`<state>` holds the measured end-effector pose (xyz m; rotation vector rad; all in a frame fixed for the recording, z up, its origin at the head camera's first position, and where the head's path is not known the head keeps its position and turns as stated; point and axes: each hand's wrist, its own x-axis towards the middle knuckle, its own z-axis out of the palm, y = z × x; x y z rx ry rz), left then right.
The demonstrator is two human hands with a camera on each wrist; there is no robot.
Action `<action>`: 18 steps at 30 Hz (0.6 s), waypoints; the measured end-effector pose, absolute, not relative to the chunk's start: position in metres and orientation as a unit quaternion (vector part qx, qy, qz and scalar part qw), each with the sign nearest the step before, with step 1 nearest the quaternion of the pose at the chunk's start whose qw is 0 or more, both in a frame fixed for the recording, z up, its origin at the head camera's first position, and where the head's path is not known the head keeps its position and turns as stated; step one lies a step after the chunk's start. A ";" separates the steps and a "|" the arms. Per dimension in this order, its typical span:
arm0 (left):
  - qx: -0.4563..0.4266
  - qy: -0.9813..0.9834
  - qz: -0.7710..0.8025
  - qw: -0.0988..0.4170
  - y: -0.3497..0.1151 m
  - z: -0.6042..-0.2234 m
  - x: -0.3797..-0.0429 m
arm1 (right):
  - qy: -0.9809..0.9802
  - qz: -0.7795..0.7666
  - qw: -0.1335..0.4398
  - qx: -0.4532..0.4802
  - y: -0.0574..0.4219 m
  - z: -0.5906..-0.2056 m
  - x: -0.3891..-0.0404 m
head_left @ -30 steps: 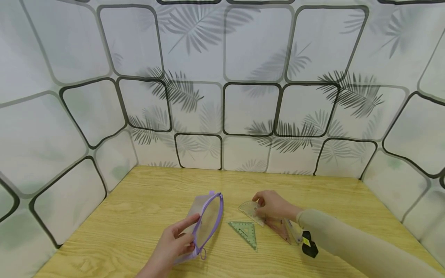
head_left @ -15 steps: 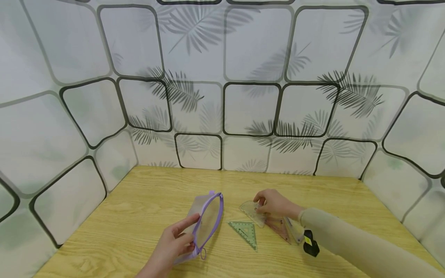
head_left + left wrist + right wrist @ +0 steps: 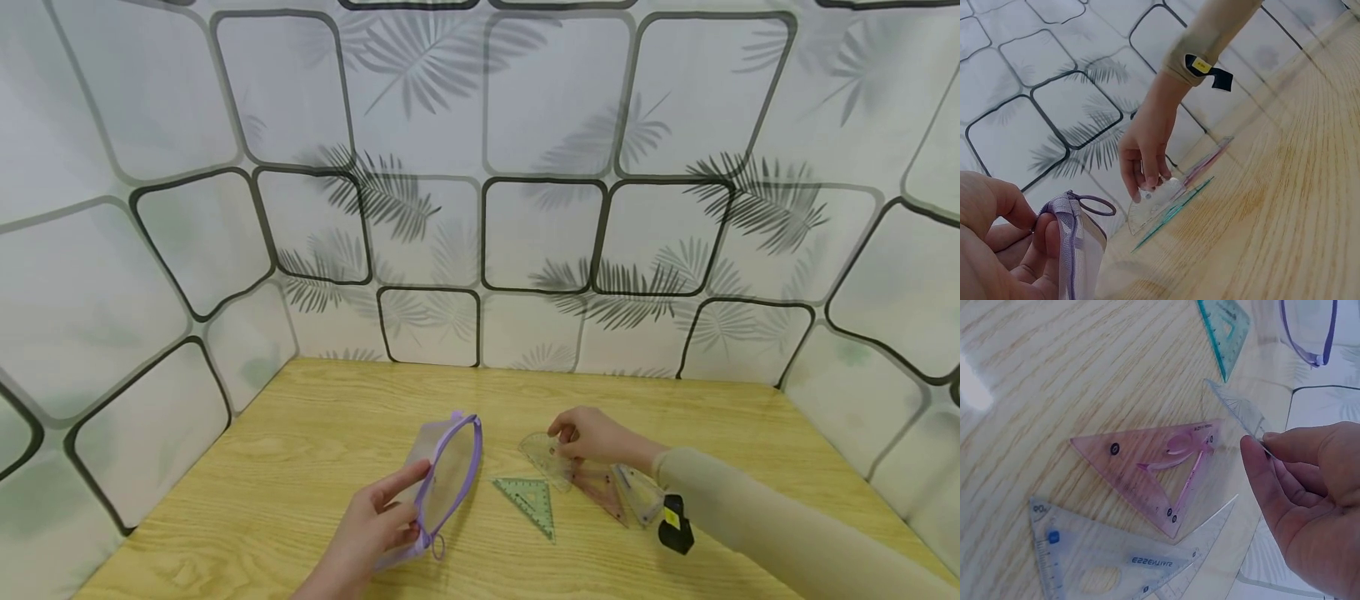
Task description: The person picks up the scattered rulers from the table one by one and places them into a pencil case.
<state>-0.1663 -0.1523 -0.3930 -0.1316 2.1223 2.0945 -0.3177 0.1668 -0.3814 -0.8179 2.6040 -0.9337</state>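
A: Where's the clear plastic protractor (image 3: 538,454), and who has it?

B: Right of centre in the lower part of the head view, tilted in the right hand (image 3: 596,435). Thumb and forefinger pinch it near an edge. I can't tell whether its far edge touches the yellowish wood-grain table (image 3: 337,433).

A: How should it handle?

B: Light, I'd judge, and stiff but thin — smooth enough to slip or twist, and it might crack if bent. The rim is the sensible hold, thumb on one face, fingertip on the other.

A: And the left hand (image 3: 378,521)?

B: Lower left of centre, fingers and thumb clamped on the rim of the see-through pouch with purple zip edging (image 3: 429,442), whose mouth gapes to the right. It looks soft, so that rim probably needs support.

A: Anything in the way?

B: The green transparent plastic set square (image 3: 543,510) lies flat, low in the frame between pouch and protractor. The pink transparent plastic set square (image 3: 1132,456) and the clear plastic set square with blue marks (image 3: 1122,550) lie near the right hand — and a black tag with a yellow label (image 3: 675,527) hangs at the beige right sleeve (image 3: 780,500).
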 end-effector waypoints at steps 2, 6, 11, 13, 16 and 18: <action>-0.044 0.709 0.700 0.078 -0.152 -0.393 -0.166 | 0.892 -0.327 0.132 -0.284 0.167 -0.380 -0.316; -0.043 0.709 0.700 0.078 -0.152 -0.393 -0.166 | 0.888 -0.344 0.135 -0.274 0.168 -0.378 -0.314; -0.044 0.708 0.700 0.081 -0.153 -0.393 -0.166 | 0.886 -0.362 0.122 -0.263 0.171 -0.379 -0.315; -0.045 0.708 0.700 0.083 -0.153 -0.393 -0.167 | 0.885 -0.365 0.114 -0.265 0.172 -0.380 -0.314; -0.048 0.706 0.702 0.084 -0.152 -0.392 -0.167 | 0.886 -0.364 0.102 -0.267 0.171 -0.379 -0.314; -0.050 0.705 0.703 0.083 -0.152 -0.392 -0.167 | 0.887 -0.362 0.095 -0.269 0.171 -0.378 -0.313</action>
